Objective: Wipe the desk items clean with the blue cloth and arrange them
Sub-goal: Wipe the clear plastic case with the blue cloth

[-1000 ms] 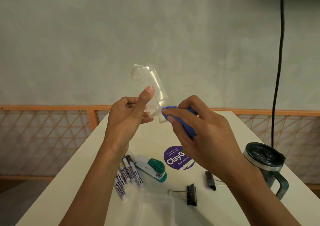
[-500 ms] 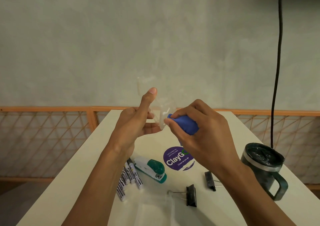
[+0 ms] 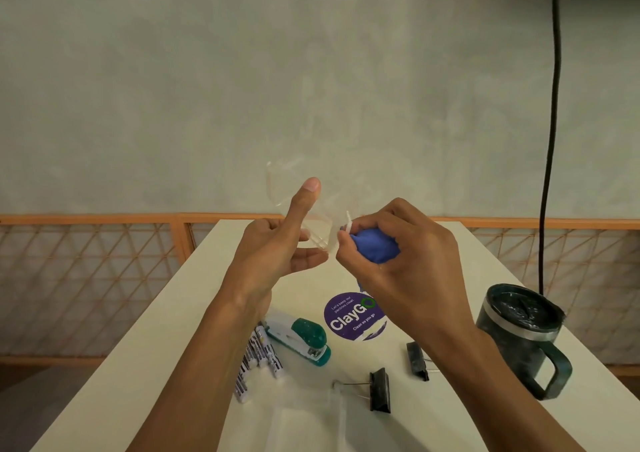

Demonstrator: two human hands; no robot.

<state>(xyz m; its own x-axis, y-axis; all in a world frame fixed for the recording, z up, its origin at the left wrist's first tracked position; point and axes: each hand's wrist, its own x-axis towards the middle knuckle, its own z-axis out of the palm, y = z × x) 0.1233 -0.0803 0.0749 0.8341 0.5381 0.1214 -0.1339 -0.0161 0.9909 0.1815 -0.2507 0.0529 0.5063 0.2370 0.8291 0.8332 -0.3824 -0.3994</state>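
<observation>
White desk [image 3: 180, 330] against grey wall [image 3: 311, 70]. Left hand [image 3: 277, 254] grips clear holder [image 3: 311, 223], now lower; right hand [image 3: 398, 261] clutches blue cloth [image 3: 375, 249] beside it.

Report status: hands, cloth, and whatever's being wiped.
Left hand holds clear plastic piece up over desk. Right hand bunches blue cloth against its edge. Stapler, markers, binder clips, mug wait below; nothing blocking.
</observation>
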